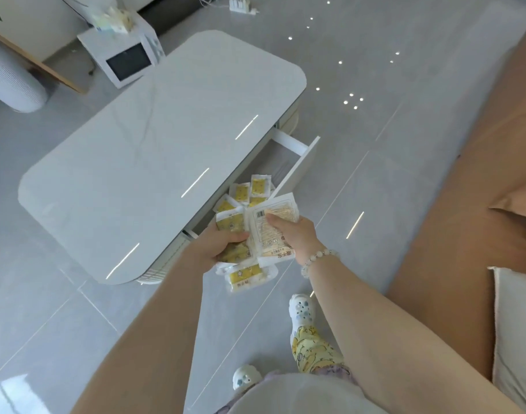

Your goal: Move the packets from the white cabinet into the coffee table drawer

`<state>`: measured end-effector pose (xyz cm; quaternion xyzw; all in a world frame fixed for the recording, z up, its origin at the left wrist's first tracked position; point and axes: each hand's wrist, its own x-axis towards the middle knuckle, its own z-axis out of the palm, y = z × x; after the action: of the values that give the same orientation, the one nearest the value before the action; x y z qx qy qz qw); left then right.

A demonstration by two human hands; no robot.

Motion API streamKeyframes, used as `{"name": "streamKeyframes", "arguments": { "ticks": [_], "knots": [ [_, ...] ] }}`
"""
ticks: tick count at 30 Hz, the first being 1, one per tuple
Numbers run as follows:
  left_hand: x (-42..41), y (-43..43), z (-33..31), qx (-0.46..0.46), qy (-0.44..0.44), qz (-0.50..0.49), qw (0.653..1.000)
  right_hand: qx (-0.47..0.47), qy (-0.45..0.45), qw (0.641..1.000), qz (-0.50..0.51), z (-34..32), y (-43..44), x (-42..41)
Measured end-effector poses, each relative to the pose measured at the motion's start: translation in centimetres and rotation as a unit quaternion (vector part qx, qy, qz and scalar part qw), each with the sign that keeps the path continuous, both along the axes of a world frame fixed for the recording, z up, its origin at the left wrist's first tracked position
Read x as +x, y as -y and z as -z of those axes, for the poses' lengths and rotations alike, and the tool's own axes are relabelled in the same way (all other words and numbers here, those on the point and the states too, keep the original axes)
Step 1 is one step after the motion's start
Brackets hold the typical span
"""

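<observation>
packets (234, 224) partly covered by left hand (218, 249), right hand (296, 234).

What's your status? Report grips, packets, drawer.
Left grip holds a bunch of yellow packets. Right grip pinches a larger packet. Drawer open, some packets already inside. Nothing blocks the drawer.

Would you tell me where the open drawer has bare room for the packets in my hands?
The far end of the drawer is bare, between its far wall and the yellow packets already inside. Its near end, by your left hand and right hand, is crowded with them. The coffee table top beside it is bare too.
</observation>
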<state>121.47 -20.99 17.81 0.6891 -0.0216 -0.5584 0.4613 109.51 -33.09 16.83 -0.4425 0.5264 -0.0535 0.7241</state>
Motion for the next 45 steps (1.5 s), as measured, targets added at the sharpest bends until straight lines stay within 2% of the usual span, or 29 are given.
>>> {"name": "streamKeyframes", "arguments": {
  "ticks": [7,16,30,34,38,45],
  "knots": [
    [0.4,6.9,0.9,0.022,-0.007,-0.023,0.999,0.011,0.011,1.000,-0.006,1.0,7.2,0.9],
    [2.9,11.3,2.0,0.023,-0.004,-0.042,0.999,0.043,0.001,0.999,-0.001,2.1,11.7,3.7],
    [13.7,17.2,5.7,0.045,-0.039,-0.077,0.995,0.044,-0.059,0.996,-0.040,4.8,18.2,15.3],
    [16.4,19.1,8.3,0.069,-0.038,-0.085,0.993,0.060,-0.089,0.994,-0.033,7.5,20.0,18.3],
    [17.4,20.9,13.0,0.102,-0.056,-0.142,0.983,0.066,-0.121,0.989,-0.044,11.6,21.7,20.1],
    [15.8,22.3,23.6,0.159,-0.135,-0.280,0.937,0.035,-0.195,0.967,-0.163,21.3,24.8,22.5]
  ]
}}
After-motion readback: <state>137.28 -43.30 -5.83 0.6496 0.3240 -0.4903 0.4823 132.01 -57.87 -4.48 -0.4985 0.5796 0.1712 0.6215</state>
